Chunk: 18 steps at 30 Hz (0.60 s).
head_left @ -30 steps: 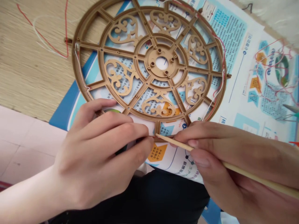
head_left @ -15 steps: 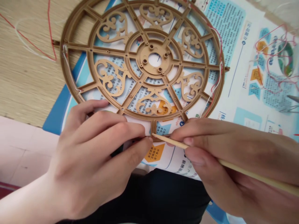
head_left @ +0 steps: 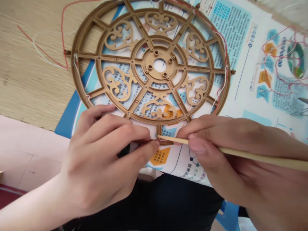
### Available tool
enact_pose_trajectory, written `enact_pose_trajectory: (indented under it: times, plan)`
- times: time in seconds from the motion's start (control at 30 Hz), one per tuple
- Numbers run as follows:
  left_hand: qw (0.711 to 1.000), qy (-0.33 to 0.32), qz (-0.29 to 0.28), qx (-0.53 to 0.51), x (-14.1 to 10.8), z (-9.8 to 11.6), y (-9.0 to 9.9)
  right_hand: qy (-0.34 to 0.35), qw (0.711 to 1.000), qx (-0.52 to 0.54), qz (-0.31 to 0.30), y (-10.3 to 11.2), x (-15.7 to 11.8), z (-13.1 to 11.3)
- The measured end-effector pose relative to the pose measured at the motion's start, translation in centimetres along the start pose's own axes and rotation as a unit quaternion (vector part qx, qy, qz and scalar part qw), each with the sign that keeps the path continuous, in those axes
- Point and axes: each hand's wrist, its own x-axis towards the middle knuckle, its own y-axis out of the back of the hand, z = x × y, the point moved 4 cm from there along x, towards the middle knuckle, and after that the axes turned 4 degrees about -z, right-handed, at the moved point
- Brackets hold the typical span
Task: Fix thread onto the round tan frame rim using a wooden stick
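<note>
A round gold-brown plastic frame point(head_left: 163, 122) with spokes and scrollwork panels lies on printed paper. Its near rim is pinched by my left hand point(head_left: 108, 157), thumb and forefinger closed beside a short spoke. Between the thumb and fingers of my right hand point(head_left: 231, 150) is a thin wooden stick point(head_left: 252, 157), its pointed tip touching the rim near my left fingertips. Red and white wires point(head_left: 225, 69) run along the rim's channel on the right and the left. A bit of wire shows under the stick's tip. My left fingers hide part of the near rim.
Loose red and white wire ends point(head_left: 63, 35) trail over the wooden tabletop point(head_left: 29, 80) at left. A tangle of red wire point(head_left: 284, 57) lies on the printed paper point(head_left: 240, 96) at right, near a metal tool tip point(head_left: 303, 100) at the picture's edge.
The stick now lies flatter, its back end raised, while its tip stays at the same spoke. The frame's left side and my left hand appear slightly further right.
</note>
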Motion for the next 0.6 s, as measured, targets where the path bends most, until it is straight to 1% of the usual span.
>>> enact_pose_trajectory:
  times: [0.07, 0.1, 0.17, 0.23, 0.27, 0.33, 0.4, 0.5, 0.6]
  plan:
    - [1.0, 0.006, 0.008, -0.006, 0.1, 0.1, -0.1, 0.015, 0.997, -0.055, -0.045, -0.4, -0.1, 0.0]
    - [1.0, 0.008, 0.015, -0.009, 0.1, 0.1, -0.1, 0.02, 0.996, -0.073, -0.055, -0.5, -0.2, 0.1]
    - [1.0, 0.016, 0.017, -0.016, 0.2, 0.2, -0.1, 0.024, 0.996, -0.07, -0.046, -0.5, -0.1, 0.1]
    - [1.0, 0.015, 0.018, -0.021, 0.2, 0.2, 0.0, 0.02, 0.999, -0.023, -0.016, -0.5, 0.1, 0.3]
    - [0.999, 0.014, 0.018, -0.024, 0.2, 0.2, 0.0, 0.014, 1.0, 0.01, 0.011, -0.5, 0.2, 0.5]
    - [0.999, 0.012, 0.014, -0.028, 0.1, 0.2, 0.0, -0.005, 0.994, 0.081, 0.071, -0.7, 0.4, 1.2]
    - [1.0, 0.003, 0.018, -0.025, 0.1, 0.1, 0.0, -0.021, 0.985, 0.131, 0.11, -1.3, 0.6, 1.9]
    - [0.999, -0.009, 0.03, -0.024, 0.0, 0.0, 0.0, -0.031, 0.976, 0.167, 0.133, -1.9, 0.6, 3.0]
    - [0.999, -0.013, 0.041, -0.028, 0.1, -0.1, 0.0, -0.026, 0.971, 0.189, 0.145, -1.6, 0.8, 3.7]
